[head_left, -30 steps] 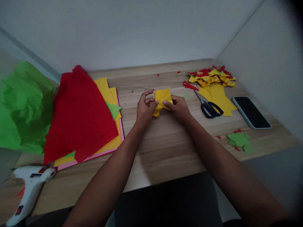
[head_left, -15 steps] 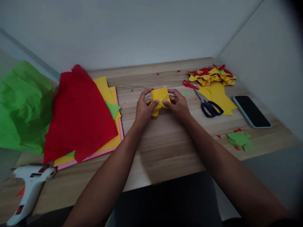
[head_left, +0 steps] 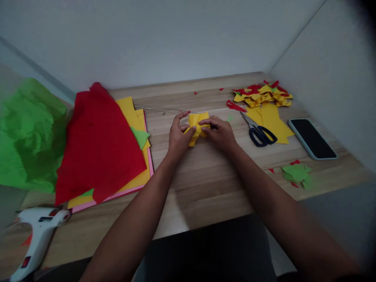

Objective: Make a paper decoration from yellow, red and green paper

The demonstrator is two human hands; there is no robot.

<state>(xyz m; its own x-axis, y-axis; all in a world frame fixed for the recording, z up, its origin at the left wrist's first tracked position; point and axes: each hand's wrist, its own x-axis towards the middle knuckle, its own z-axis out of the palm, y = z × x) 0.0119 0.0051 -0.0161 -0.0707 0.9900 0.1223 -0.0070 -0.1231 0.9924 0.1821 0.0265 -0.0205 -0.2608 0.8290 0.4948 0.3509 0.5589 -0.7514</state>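
A small piece of folded yellow paper (head_left: 197,122) is held just above the middle of the wooden table (head_left: 205,188). My left hand (head_left: 178,135) pinches its left side, thumb in front and the forefinger raised behind the edge. On the right side, my right hand (head_left: 221,133) grips the paper between thumb and fingers, its fingertips over the front face. Creases run across the paper and a narrower part hangs below the thumbs. Dark-handled scissors (head_left: 260,131) lie to the right of my right hand.
Red paper (head_left: 101,145) covers yellow and pink sheets at left, beside crumpled green paper (head_left: 32,133). A white glue gun (head_left: 38,231) lies front left. At right are a pile of yellow and red cut pieces (head_left: 264,96), a phone (head_left: 313,139) and green scraps (head_left: 296,172).
My right hand's fingers have moved from behind the yellow paper onto its front. The paper's upper edge sits slightly lower and its right side is folded inward. My left hand keeps its grip.
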